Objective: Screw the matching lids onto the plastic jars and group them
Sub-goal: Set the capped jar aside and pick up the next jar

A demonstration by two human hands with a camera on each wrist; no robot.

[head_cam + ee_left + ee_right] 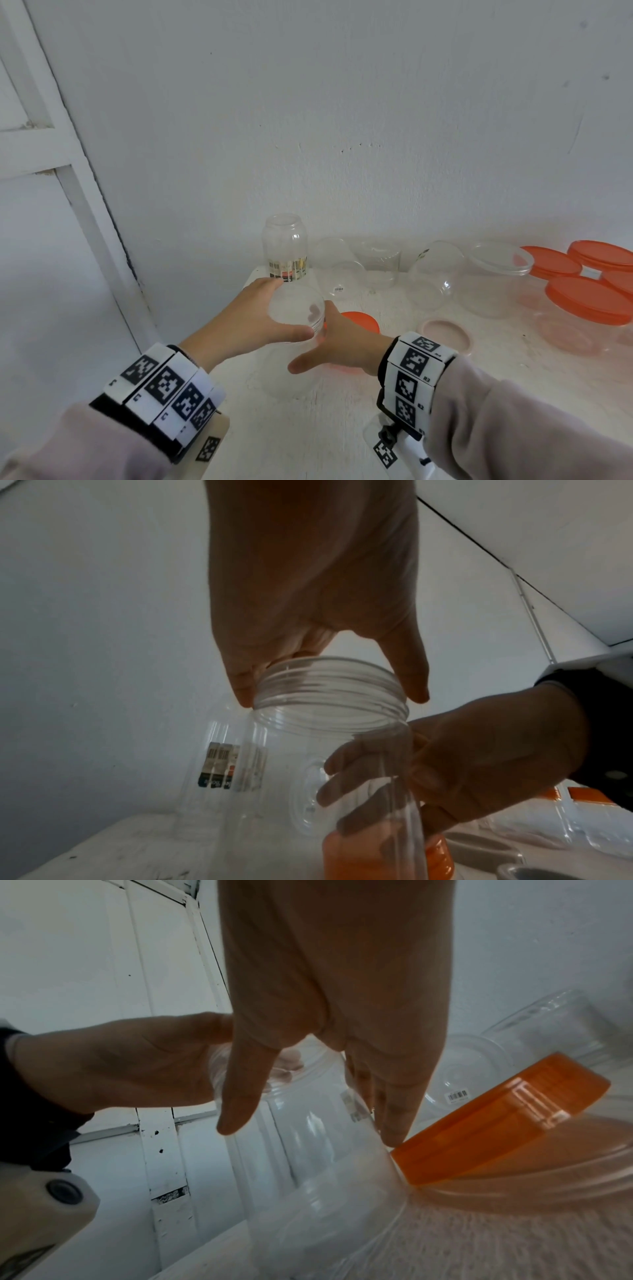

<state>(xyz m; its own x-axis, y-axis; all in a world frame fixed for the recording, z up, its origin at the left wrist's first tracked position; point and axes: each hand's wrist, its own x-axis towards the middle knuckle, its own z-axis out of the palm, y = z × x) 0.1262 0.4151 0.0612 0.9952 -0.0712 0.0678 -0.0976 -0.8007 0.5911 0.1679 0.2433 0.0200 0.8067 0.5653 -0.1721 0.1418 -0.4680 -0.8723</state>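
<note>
The left hand (255, 317) holds the threaded rim of a clear round plastic jar (296, 310), fingers spread around it. The right hand (337, 346) presses straight fingers on its smooth side, beside an orange ribbed lid (363, 320).

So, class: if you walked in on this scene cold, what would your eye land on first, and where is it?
First, the two hands at centre: the left hand grips the threaded neck of a lidless clear jar, and the right hand is against its side. Next, the orange lid on a jar just behind it, and the cluster of orange lids at the table's right.

Six clear jars (286, 251), five orange lids (588, 299), one pink lid (447, 335).
</note>
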